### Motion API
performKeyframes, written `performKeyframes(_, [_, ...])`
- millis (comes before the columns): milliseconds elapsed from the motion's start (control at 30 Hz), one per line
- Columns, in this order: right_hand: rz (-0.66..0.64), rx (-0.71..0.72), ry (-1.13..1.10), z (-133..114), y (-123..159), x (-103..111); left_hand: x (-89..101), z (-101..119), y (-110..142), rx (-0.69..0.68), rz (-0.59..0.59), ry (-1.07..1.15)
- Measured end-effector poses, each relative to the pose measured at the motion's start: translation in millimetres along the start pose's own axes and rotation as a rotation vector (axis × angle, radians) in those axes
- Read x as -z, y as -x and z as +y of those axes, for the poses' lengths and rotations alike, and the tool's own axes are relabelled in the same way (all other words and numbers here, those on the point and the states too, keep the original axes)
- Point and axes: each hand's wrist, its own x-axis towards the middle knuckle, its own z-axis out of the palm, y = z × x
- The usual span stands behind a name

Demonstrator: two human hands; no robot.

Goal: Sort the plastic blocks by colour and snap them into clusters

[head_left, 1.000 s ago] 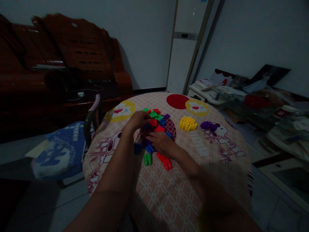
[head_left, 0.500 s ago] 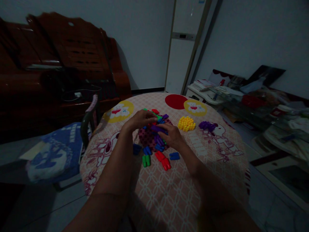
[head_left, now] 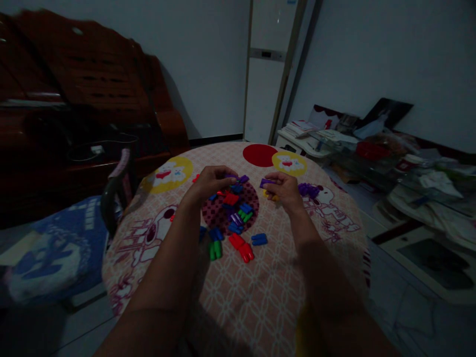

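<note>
Purple pieces [head_left: 267, 183] sit pinched between the fingers of both hands [head_left: 286, 192].

Over the feed I am making out no readable text, brand, number or sign. Beyond the far edge of the tabletop [head_left: 256, 292], the display [head_left: 266, 54] on the tall white unit [head_left: 265, 94] is giving me no legible figures, and its blue sticker [head_left: 291, 2] is sitting cut off. Beyond the far right edge, the papers [head_left: 299, 128] are lying too dim for me to read. Beyond the left edge, the blue cloth [head_left: 48, 248] is carrying white marks [head_left: 89, 216] I am failing to decipher.
</note>
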Motion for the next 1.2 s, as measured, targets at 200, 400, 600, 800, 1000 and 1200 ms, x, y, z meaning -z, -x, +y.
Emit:
performKeyframes(200, [0.445,0.085,0.556,1.8,-14.3,95.6,5.5,-4.5,-0.9,0.01,0.135,0.074])
performKeyframes(400, [0.572,0.017,0.912,16.6,-15.9,149.9,3.7,-4.1,-1.5,-0.002,0.133,0.075])
performKeyframes(600, [0.546,0.1,1.081,30.4,-18.8,153.8,-0.5,-2.9,-1.9,0.005,0.116,0.038])
performKeyframes(800, [0.485,0.064,1.239,37.2,-17.4,144.8,-1.5,-4.1,-3.4,0.0,0.094,0.04])
performKeyframes(1000, [0.472,0.077,1.281,46.2,-13.8,135.5,-3.6,-2.3,-2.6,-0.006,0.082,0.023])
performKeyframes(1200, [0.561,0.119,1.146,30.5,-15.3,138.1,-13.1,1.1,-3.2,-0.012,-0.007,0.066])
